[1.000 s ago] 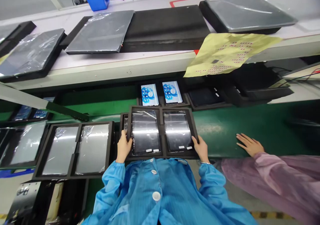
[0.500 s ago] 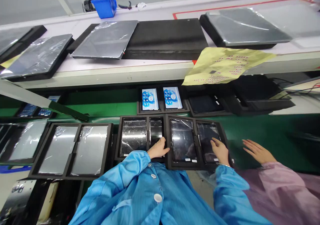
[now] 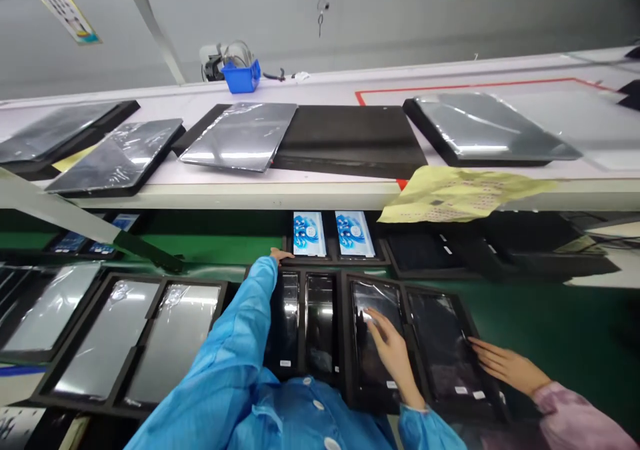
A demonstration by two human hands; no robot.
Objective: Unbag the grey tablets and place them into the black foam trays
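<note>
My left hand [image 3: 281, 255] reaches forward to the near left corner of a black foam tray [image 3: 330, 261] holding two tablets with lit blue-and-white screens [image 3: 309, 235]. Its thumb lies by the tray's edge; the other fingers hardly show, so I cannot tell whether it grips. My right hand [image 3: 393, 350] is open, fingers spread over a dark film-covered tablet [image 3: 367, 363] in a nearer black tray [image 3: 346, 343]. Another dark tablet [image 3: 440, 343] lies in that tray's right half. Left of it, a second tray [image 3: 301, 337] holds two dark tablets, partly covered by my sleeve.
A co-worker's hand [image 3: 505, 363] in a pink sleeve touches the right tray's tablet. Trays with silvery panels [image 3: 105, 343] stand at left. Above, a white shelf [image 3: 350, 193] carries film-wrapped panels [image 3: 245, 137], a blue bin [image 3: 241, 77] and an overhanging yellow sheet [image 3: 450, 193].
My left hand has left the near tray and reached forward to the lit-tablet tray. My right hand has moved left across its tray. The co-worker's hand now meets that tray. The view has tilted up.
</note>
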